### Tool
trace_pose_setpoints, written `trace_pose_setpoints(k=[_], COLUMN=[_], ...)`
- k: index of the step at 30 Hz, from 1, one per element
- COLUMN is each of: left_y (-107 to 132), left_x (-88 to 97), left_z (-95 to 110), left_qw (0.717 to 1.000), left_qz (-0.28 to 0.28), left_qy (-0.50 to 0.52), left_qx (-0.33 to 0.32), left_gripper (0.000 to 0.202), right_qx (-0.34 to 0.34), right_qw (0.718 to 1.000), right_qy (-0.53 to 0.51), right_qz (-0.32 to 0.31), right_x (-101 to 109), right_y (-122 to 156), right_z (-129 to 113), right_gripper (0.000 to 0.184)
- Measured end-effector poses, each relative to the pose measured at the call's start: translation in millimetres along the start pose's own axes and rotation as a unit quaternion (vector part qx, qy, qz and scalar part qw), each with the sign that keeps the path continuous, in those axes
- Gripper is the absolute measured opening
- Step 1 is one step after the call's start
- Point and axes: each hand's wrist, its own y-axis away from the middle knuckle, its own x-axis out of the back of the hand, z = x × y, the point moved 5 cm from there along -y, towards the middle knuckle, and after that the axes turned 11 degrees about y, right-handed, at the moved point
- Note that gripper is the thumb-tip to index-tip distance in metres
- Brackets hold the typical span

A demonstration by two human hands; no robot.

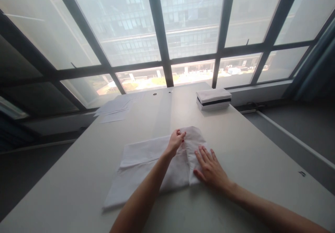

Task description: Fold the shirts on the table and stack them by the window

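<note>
A white cloth [146,152] lies spread in a long flat shape on the table in front of me, its right end folded over on itself. My left hand [176,140] reaches across the cloth and pinches the edge of the folded part near its far side. My right hand [209,166] rests flat on the folded right end, fingers spread. My left forearm hides some of the cloth's near middle. I cannot tell what kind of item the cloth is.
On the white table [251,156], a stack of folded cloths [213,98], white with a dark layer, stands at the far right. White paper sheets [113,109] lie at the far left. A small dark fitting [302,173] is near the right edge. Large windows [193,20] rise behind.
</note>
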Motion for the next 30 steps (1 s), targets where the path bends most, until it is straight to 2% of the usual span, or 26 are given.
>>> trace_pose_setpoints(k=[3,5,8,11,13,16,19,21,23,25,27,29,30], left_y=[-7,-11,-16,-21,-23,-22,-14,-6,3,14,24,30,31], left_x=[0.9,-1.7,-10.0,-19.9,-20.9,-9.9,4.2,6.4,-0.4,-18.0,-38.9,-50.9,-52.2], left_z=[5,5,9,13,15,18,21,24,27,29,24,11,4], left_qw=[0.999,0.998,0.996,0.994,0.991,0.981,0.959,0.944,0.927,0.899,0.868,0.860,0.864], left_qz=[-0.005,-0.018,-0.035,-0.059,-0.061,-0.028,0.023,0.048,0.057,0.012,-0.078,-0.149,-0.163], left_qy=[-0.032,-0.053,-0.076,-0.096,-0.121,-0.192,-0.275,-0.312,-0.345,-0.389,-0.417,-0.414,-0.408], left_qx=[-0.007,0.002,0.012,0.014,0.006,-0.023,-0.066,-0.093,-0.136,-0.203,-0.259,-0.259,-0.244], left_gripper=[0.044,0.041,0.040,0.040,0.038,0.030,0.023,0.016,0.021,0.034,0.040,0.042,0.044], right_qx=[0.073,0.091,0.076,0.055,0.045,0.034,0.040,0.046,0.047,0.046,0.049,0.063,0.073], right_qw=[0.997,0.995,0.997,0.997,0.995,0.996,0.997,0.997,0.998,0.999,0.999,0.996,0.992], right_qy=[-0.023,-0.027,-0.022,-0.033,-0.040,-0.013,0.028,0.040,0.037,0.021,-0.009,-0.058,-0.089], right_qz=[0.001,0.000,0.011,0.051,0.078,0.087,0.063,0.047,0.035,0.019,-0.006,-0.038,-0.055], right_x=[10,11,11,14,16,10,-5,-13,-17,-14,-5,10,19], right_y=[6,10,13,16,20,23,22,21,20,20,20,18,15], right_z=[-13,-19,-19,-14,-12,-14,-21,-24,-25,-26,-24,-19,-15], right_gripper=[0.092,0.099,0.087,0.074,0.073,0.075,0.080,0.080,0.078,0.077,0.080,0.084,0.081])
